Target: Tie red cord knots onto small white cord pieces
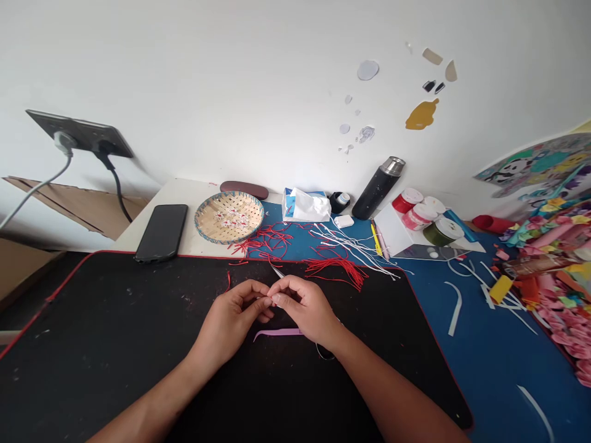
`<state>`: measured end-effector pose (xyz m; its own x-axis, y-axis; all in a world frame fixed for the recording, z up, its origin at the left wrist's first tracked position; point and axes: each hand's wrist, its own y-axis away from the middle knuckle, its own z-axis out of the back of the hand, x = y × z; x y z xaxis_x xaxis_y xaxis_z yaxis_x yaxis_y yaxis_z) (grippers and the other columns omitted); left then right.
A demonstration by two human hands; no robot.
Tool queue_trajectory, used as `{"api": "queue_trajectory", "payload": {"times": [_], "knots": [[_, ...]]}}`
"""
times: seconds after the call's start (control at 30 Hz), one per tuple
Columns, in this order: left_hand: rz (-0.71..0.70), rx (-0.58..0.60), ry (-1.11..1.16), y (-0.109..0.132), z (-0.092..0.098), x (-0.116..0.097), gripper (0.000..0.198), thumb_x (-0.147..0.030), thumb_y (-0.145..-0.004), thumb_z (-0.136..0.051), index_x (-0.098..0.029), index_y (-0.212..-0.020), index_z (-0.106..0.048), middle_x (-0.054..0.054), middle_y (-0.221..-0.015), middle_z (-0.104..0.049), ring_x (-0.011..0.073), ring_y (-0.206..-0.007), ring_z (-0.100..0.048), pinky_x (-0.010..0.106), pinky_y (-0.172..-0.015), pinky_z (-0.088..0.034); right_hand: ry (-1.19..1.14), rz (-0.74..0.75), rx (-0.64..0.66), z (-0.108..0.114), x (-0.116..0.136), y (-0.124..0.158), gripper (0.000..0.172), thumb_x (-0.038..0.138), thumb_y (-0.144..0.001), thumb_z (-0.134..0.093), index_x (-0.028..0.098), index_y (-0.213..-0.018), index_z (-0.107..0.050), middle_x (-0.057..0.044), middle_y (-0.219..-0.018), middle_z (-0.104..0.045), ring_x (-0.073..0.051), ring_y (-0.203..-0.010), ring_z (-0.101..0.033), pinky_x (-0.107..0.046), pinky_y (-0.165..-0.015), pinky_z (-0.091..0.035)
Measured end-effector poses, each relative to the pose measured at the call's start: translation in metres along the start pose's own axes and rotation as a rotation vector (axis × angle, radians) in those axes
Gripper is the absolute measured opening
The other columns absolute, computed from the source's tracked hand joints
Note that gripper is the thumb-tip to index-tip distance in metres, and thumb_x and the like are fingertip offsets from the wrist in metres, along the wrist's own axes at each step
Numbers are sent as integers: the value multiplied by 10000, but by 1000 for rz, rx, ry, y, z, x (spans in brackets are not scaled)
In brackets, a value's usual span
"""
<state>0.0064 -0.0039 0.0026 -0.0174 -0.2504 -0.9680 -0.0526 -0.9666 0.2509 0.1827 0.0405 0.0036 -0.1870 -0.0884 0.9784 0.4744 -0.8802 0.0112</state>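
My left hand [233, 317] and my right hand [307, 311] meet over the black mat [115, 326], thumbs and index fingertips pinched together. Whatever lies between the fingertips is too small and too covered to make out. Just below them lies a pair of purple bent-tip tweezers [279, 332], its right end hidden beneath my right hand. A pointed metal tip [278, 271] pokes out above my fingers. Part of a thin dark loop with a pale edge [324, 354] shows under my right wrist. Beyond my hands are bundles of red cord [339, 271] and white cord [357, 246].
A woven basket [210, 212] with small red-and-white pieces stands behind the mat, beside a phone [161, 232]. Further right are a tissue box [295, 209], a black flask [378, 187], a pen [375, 239] and thread spools [443, 231] on a box. Paper flowers [566, 295] crowd the right.
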Motion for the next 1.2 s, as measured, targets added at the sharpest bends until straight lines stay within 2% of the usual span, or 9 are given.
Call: {"api": "queue_trajectory", "payload": {"times": [0.57,0.8,0.93,1.07,1.2], "knots": [[19,-47,72,1,-2,-4,274,-460,-789,-790,-198,-817,-715,31,-725,-763,216,-698,-746,311,-651,-611,-115,-30,-15,-1,-11,0,112,290,-939,-646,203,-965,-712,-19,-865,-696,-153,-759,-644,-273,-696,-515],[45,-57,127,-3,2,-3,325,-483,-756,-814,-189,-803,-684,43,-717,-768,222,-689,-752,320,-648,-607,-135,3,-132,-2,-10,0,127,323,-924,-651,205,-960,-685,-27,-857,-700,-165,-765,-664,-287,-715,-536],[59,-84,143,-4,4,-2,357,-508,-733,-827,-191,-798,-677,42,-708,-769,233,-694,-761,326,-647,-609,-21,64,-178,-2,-3,6,115,316,-923,-671,211,-961,-698,-27,-856,-697,-160,-742,-633,-278,-686,-513],[74,-83,181,-4,5,-2,369,-507,-712,-853,-191,-813,-691,35,-712,-777,217,-689,-754,298,-634,-596,153,152,-143,-5,4,12,53,262,-922,-679,231,-953,-709,-15,-836,-667,-143,-672,-576,-262,-612,-466],[78,-63,182,-3,5,-3,345,-488,-719,-856,-192,-809,-704,28,-738,-780,195,-677,-736,284,-641,-590,356,269,-92,-7,5,14,136,192,-965,-620,245,-1046,-716,-29,-890,-664,-168,-778,-630,-285,-712,-493]]}}
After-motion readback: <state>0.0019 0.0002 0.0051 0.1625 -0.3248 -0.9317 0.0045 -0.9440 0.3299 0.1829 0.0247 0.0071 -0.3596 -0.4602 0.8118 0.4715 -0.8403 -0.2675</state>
